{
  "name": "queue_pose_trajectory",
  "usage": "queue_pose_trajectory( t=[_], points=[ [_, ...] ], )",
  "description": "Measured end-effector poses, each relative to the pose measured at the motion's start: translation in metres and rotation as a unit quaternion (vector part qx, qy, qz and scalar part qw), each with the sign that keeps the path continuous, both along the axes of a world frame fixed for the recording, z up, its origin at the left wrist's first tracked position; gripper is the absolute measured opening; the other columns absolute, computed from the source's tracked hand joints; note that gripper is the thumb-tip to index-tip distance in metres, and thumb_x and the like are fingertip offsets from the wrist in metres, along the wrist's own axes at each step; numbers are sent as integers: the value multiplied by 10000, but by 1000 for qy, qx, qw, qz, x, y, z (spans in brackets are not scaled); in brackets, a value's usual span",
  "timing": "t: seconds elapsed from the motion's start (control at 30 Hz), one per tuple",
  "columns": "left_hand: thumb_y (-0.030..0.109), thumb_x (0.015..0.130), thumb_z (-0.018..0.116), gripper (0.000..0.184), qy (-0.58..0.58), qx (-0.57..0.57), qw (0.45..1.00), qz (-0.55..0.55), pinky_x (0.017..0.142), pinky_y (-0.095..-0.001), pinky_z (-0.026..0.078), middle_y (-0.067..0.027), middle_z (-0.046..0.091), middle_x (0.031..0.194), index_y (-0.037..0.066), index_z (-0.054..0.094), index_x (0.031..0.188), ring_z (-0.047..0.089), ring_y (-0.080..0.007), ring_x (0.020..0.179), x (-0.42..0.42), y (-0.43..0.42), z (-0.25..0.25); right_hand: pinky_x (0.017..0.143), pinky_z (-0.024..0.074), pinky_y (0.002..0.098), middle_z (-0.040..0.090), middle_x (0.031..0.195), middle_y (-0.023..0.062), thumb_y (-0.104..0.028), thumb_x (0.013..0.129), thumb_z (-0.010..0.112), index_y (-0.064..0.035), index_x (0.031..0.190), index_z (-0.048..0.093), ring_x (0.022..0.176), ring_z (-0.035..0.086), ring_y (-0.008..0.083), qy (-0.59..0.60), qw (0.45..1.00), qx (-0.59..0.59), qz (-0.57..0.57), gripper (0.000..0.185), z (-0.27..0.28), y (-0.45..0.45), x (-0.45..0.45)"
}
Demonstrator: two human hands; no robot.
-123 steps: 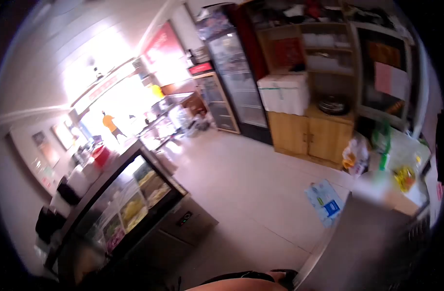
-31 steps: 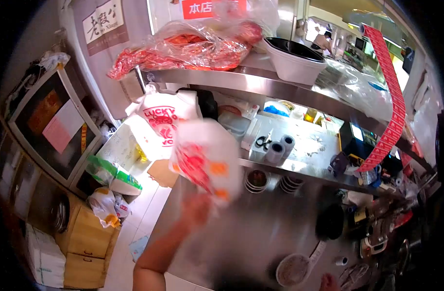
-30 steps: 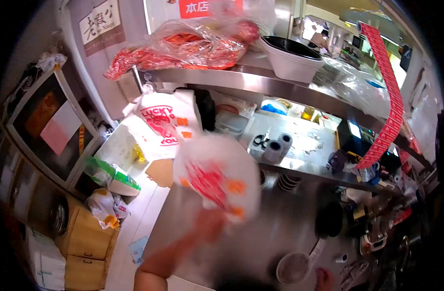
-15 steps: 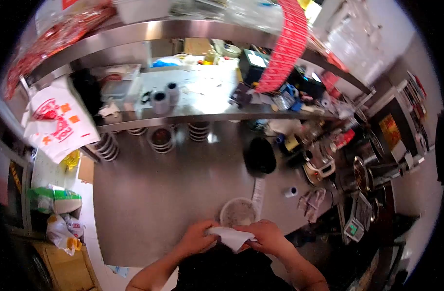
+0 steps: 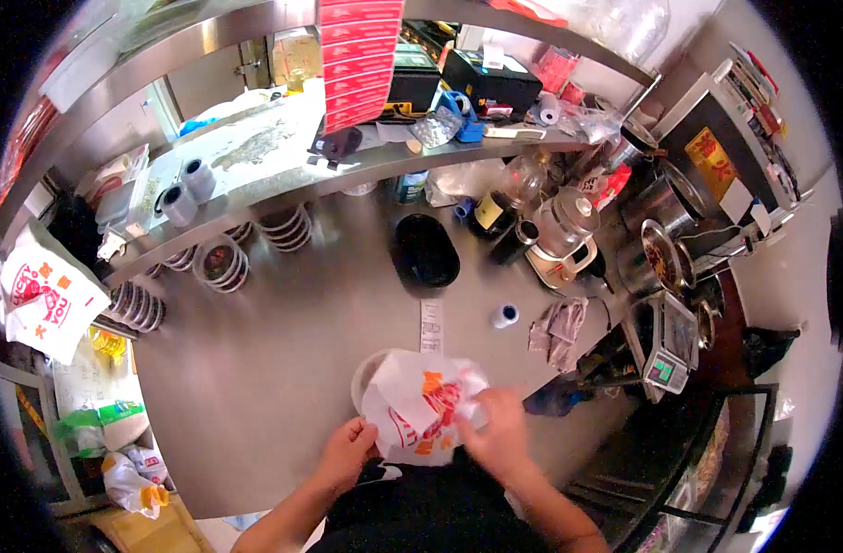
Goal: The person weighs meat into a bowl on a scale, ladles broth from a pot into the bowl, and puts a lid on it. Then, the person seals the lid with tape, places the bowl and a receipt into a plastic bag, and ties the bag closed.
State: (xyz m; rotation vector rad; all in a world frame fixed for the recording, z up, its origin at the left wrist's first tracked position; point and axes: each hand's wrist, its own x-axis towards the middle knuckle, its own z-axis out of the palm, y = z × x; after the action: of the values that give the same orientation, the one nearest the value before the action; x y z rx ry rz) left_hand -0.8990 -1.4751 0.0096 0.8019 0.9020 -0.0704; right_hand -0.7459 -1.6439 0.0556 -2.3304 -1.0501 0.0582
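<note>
Opening, apparently, white red-printed plastic bag (image 5: 407,396): left hand (image 5: 347,452) pinches edge, right hand (image 5: 497,435) blurred, grip unclear; next needs steady pinch.

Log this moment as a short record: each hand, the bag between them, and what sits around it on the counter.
Left hand: pinching the lower-left edge of the bag
Right hand: at the bag's right side, blurred; grip unclear
Bag: white, red and orange print, partly hiding a bowl
Beyond bag: receipt, then black tray
Right of receipt: roll, then cloth
Counter, back left: stacked tubs
</note>
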Motion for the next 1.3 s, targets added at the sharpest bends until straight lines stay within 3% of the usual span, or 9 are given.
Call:
queue_pose_trajectory(
  t=[0.17,0.43,0.7,0.83,0.97,1.1,1.17,1.23,1.3],
  points=[
    [169,889,561,186,38,132,975,-176,704,-249,463,-28,597,887,18,560,998,557,-103,784,30,-32,36,763,446,392,587,862,146,-387,770,667,-7,820,585,844,559,318,335,928,-26,161,392,4,-1,-14],
    [161,890,560,137,-30,67,987,-145,812,-309,470,-57,577,1002,50,522,959,576,-167,893,9,-49,2,693,457,402,590,779,132,-242,842,576,-31,793,591,767,570,312,281,890,11,360,217,-14,-24,37],
    [252,937,487,155,-69,-42,952,297,814,-405,492,-76,572,979,104,450,962,583,-221,923,-2,-59,26,498,403,371,506,530,71,-89,636,660,-66,514,522,519,509,268,9,983,127,135,185,-51,-48,91],
    [236,946,476,146,11,222,890,397,708,-282,443,-13,507,836,99,450,901,502,-119,775,1,-73,31,709,472,368,591,915,154,-136,660,625,-18,938,583,816,583,294,179,981,61,-52,305,-78,-42,115],
    [205,931,495,144,107,475,795,363,662,-229,381,11,435,778,91,433,869,407,-76,717,0,-83,44,934,367,424,389,1289,196,-104,627,635,-38,1253,401,1126,461,342,144,958,110,223,671,-16,-9,87],
    [104,835,580,147,176,496,838,141,711,-259,411,-51,515,836,44,489,933,498,-147,794,5,-105,82,902,384,436,585,1000,151,-152,679,645,-39,1161,495,932,572,289,58,879,-12,473,518,-13,41,35],
    [22,769,604,223,326,537,774,-73,748,-290,434,-97,563,895,27,528,979,551,-207,852,-4,-91,112,767,442,411,612,840,114,-182,698,647,-47,1128,530,794,600,268,45,866,-56,494,466,-21,64,31],
    [-65,669,593,379,379,717,582,-58,788,-324,454,-130,596,959,24,563,1037,582,-272,898,-87,-62,92,591,474,376,600,677,71,-213,710,647,-54,1094,565,643,603,249,43,882,27,469,423,-13,83,38],
    [-87,650,559,393,361,784,502,52,798,-334,470,-127,585,887,20,558,1027,582,-256,881,-119,-54,163,492,425,364,543,645,48,-186,747,618,-59,1033,587,588,567,228,18,856,254,451,314,39,84,46]
  ],
)
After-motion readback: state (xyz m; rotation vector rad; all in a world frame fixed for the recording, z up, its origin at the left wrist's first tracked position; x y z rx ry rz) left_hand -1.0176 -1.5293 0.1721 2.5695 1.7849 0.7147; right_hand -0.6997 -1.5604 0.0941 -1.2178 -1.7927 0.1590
